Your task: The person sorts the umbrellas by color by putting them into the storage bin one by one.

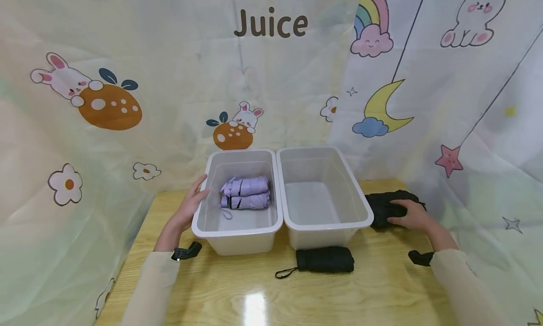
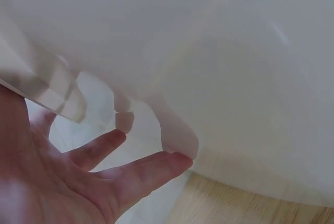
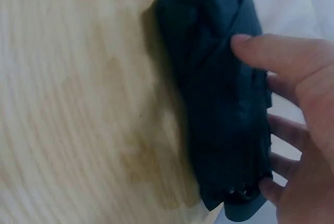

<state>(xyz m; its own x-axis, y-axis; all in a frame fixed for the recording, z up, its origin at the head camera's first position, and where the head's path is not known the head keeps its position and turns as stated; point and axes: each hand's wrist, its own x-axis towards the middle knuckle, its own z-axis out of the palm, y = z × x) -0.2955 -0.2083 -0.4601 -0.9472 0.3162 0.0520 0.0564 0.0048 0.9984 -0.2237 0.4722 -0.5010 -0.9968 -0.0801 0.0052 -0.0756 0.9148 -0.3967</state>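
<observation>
My left hand (image 1: 188, 208) is at the left rim of the left white plastic bin (image 1: 237, 232). In the left wrist view its fairly straight fingers (image 2: 151, 174) touch the bin's outer wall. Two folded lilac umbrellas (image 1: 248, 194) lie side by side inside that bin. To the right of the bins, my right hand (image 1: 411, 215) grips a folded black umbrella (image 3: 219, 109) lying on the table, thumb on top and fingers along its side. In the head view the hand partly covers this dark bundle, and I cannot tell whether it holds more than one umbrella.
Against the left bin stands a second white bin (image 1: 311, 227) with nothing in it. Another folded black umbrella (image 1: 325, 260) with a wrist loop lies before it on the wooden table (image 1: 203, 293). A printed curtain (image 1: 178, 80) hangs behind and around the table.
</observation>
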